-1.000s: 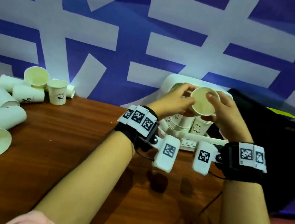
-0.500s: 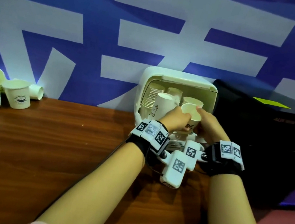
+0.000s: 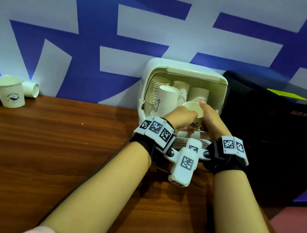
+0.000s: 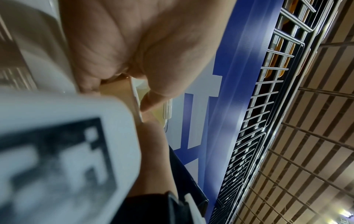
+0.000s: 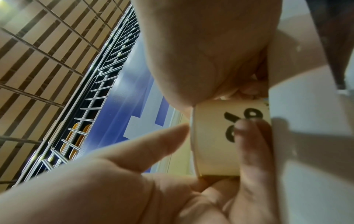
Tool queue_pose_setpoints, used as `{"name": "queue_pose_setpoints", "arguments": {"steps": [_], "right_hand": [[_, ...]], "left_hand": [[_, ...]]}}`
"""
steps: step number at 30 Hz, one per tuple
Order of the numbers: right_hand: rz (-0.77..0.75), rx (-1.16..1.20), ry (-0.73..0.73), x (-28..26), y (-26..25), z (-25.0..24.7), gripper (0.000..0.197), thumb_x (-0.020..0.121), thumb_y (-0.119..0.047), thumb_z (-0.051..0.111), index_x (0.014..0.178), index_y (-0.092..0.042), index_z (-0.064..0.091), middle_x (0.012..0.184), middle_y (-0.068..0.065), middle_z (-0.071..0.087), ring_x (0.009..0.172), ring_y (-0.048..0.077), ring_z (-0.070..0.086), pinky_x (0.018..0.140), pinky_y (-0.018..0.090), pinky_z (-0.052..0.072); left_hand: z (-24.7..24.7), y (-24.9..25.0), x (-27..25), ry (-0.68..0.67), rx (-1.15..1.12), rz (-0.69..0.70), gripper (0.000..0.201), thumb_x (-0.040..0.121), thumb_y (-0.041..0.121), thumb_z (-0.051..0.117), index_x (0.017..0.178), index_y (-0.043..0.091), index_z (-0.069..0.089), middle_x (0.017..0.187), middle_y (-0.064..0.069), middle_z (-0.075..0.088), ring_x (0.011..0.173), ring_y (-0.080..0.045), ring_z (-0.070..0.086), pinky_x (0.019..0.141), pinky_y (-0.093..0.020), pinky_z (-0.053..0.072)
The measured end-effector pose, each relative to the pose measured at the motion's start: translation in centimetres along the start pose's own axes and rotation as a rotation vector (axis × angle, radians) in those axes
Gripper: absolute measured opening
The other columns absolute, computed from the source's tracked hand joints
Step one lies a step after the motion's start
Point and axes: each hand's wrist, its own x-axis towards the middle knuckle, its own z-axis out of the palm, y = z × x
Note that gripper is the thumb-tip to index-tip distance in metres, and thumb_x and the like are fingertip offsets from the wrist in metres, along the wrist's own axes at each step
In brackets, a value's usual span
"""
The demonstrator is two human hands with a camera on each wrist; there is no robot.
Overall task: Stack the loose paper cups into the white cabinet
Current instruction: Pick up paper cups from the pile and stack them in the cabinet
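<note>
A white paper cup (image 3: 193, 111) with black print sits upright at the mouth of the white cabinet (image 3: 186, 71). Both hands hold it: my left hand (image 3: 183, 118) wraps its left side, my right hand (image 3: 207, 118) its right side, thumb up by the rim. In the right wrist view the cup (image 5: 216, 136) shows black lettering, with fingers curled round its wall. In the left wrist view only a sliver of the cup (image 4: 122, 89) appears between the fingers. Inside the cabinet stand several stacks of cups (image 3: 154, 94) and a taller single cup (image 3: 166, 98).
Loose cups (image 3: 11, 91) stand and lie at the far left of the brown wooden table (image 3: 56, 142). A black box (image 3: 276, 137) stands right of the cabinet. A blue and white banner (image 3: 122, 23) forms the back wall.
Both hands have carried the cup down and forward from in front of the cabinet top to its lower opening. The head view has shifted right, so fewer loose cups show.
</note>
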Motion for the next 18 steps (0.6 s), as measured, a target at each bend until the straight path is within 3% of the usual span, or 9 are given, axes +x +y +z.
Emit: {"name": "queue_pose_setpoints", "arguments": {"steps": [3,6,8,10,12,14,17,18], "right_hand": [[-0.018,-0.037,-0.01,0.2,0.1,0.1,0.039,0.103,-0.043,0.031,0.09,-0.017,0.056,0.077,0.005,0.057,0.065,0.017,0.05,0.061,0.031,0.037],[-0.012,-0.067,-0.022,0.3,0.2,0.1,0.042,0.103,-0.046,0.031,0.106,-0.015,0.06,0.093,0.009,0.062,0.077,0.021,0.057,0.071,0.035,0.042],[-0.011,-0.09,-0.026,0.6,0.4,0.0,0.042,0.104,-0.043,0.03,0.098,-0.017,0.063,0.097,0.008,0.067,0.085,0.023,0.063,0.078,0.037,0.048],[-0.008,-0.099,-0.022,0.8,0.4,-0.1,0.042,0.105,-0.041,0.029,0.089,-0.019,0.061,0.098,0.009,0.069,0.088,0.022,0.066,0.082,0.036,0.051],[-0.003,-0.101,-0.017,0.7,0.4,-0.1,0.041,0.106,-0.038,0.028,0.083,-0.02,0.057,0.075,0.0,0.067,0.065,0.009,0.062,0.059,0.022,0.05],[-0.009,-0.127,0.0,0.4,0.2,-0.1,0.041,0.106,-0.039,0.027,0.083,-0.019,0.055,0.062,-0.005,0.055,0.052,0.005,0.05,0.044,0.018,0.038],[-0.042,-0.216,-0.001,0.5,0.1,0.1,0.041,0.106,-0.039,0.023,0.099,-0.016,0.056,0.072,-0.003,0.051,0.061,0.007,0.046,0.05,0.022,0.034],[-0.044,-0.24,0.001,0.7,0.2,0.1,0.043,0.106,-0.039,0.023,0.097,-0.015,0.056,0.072,-0.002,0.051,0.061,0.008,0.045,0.052,0.023,0.033]], "left_hand": [[0.1,0.2,-0.1,0.017,0.011,0.0,0.041,0.093,0.008,0.048,0.132,-0.002,0.039,0.107,-0.019,0.058,0.074,-0.024,0.062,0.075,-0.034,0.057],[0.2,0.3,0.0,0.069,0.159,0.033,0.055,0.09,0.015,0.053,0.135,-0.004,0.027,0.097,-0.015,0.057,0.09,-0.029,0.066,0.087,-0.043,0.056],[0.3,0.5,-0.2,0.088,0.325,0.056,0.057,0.091,0.021,0.054,0.133,-0.001,0.022,0.096,-0.013,0.057,0.091,-0.029,0.064,0.087,-0.039,0.055],[0.5,0.8,-0.3,0.106,0.485,0.066,0.055,0.092,0.024,0.052,0.133,-0.001,0.025,0.11,-0.017,0.062,0.098,-0.031,0.064,0.09,-0.04,0.053],[0.4,1.3,-0.3,0.13,0.659,0.107,0.047,0.094,0.02,0.048,0.133,-0.003,0.036,0.121,-0.019,0.059,0.112,-0.033,0.059,0.097,-0.041,0.049],[0.7,1.8,-0.5,0.145,0.773,0.145,0.037,0.097,0.013,0.042,0.13,-0.003,0.047,0.127,-0.018,0.055,0.119,-0.032,0.053,0.098,-0.036,0.043],[0.8,2.1,-0.8,0.137,0.844,0.179,0.035,0.099,0.016,0.041,0.127,-0.002,0.053,0.132,-0.022,0.052,0.12,-0.035,0.052,0.081,-0.032,0.041],[0.9,2.1,-0.7,0.102,0.878,0.206,0.034,0.099,0.017,0.043,0.125,-0.002,0.054,0.131,-0.022,0.053,0.12,-0.035,0.053,0.075,-0.029,0.04]]}}
